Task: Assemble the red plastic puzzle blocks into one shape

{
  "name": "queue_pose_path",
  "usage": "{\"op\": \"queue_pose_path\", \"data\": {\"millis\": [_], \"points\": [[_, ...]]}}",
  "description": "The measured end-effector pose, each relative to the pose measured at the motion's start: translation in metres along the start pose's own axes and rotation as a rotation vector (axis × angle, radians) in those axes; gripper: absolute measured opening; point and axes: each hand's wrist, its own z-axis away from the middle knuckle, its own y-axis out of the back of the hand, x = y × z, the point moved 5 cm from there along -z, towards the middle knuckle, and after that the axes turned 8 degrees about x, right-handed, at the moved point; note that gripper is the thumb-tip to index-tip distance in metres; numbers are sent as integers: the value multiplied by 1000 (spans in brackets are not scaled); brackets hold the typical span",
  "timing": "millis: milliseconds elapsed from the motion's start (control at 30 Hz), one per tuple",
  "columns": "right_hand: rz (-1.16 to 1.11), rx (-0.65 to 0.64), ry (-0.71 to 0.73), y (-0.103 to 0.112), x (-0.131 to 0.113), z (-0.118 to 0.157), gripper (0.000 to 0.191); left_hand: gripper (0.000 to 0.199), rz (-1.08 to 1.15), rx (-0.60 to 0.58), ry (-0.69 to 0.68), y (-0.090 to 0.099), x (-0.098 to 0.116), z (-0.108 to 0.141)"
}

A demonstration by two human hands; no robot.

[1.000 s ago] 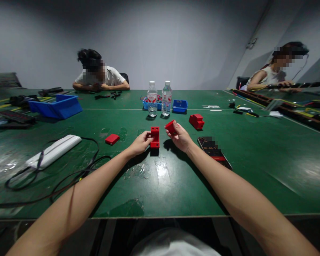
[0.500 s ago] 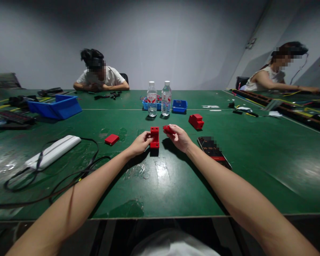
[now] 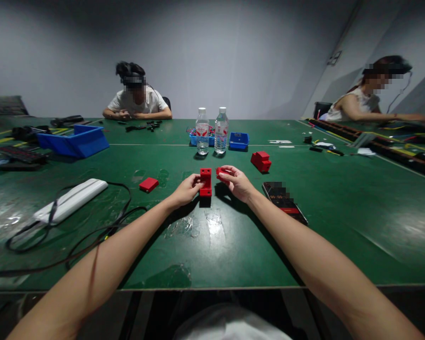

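Observation:
My left hand is closed on a red block with holes and a recess, which it grips by the left side just over the green table. Close by on the right, my right hand pinches a smaller red piece; a small gap separates the two parts. My fingers cover some of the smaller piece, so its full shape is hidden. A flat red square piece lies left of my left hand. Beyond my right hand rests another red block with a stepped shape.
A phone with a timer lies right of my right forearm. Cables surround a white power bank-like bar at left. Two water bottles stand ahead, near a small blue bin. A larger blue bin sits left. Two people work across the table.
My right fingers have shifted slightly around the smaller red piece, which has turned a little. The left hand and its block stay nearly still. The person across at left has raised their head.

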Motion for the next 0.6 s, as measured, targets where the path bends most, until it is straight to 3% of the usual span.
{"op": "queue_pose_path", "data": {"millis": [200, 400, 600], "points": [[-13, 57, -3, 3, 2, -2, 55, 35, -6, -6, -3, 0, 1, 0], [79, 72, 36, 5, 4, -5, 45, 33, -15, -2, 3, 0, 0, 0], [121, 103, 94, 5, 2, -4, 52, 33, -34, 7, 9, 1, -1, -1]]}}
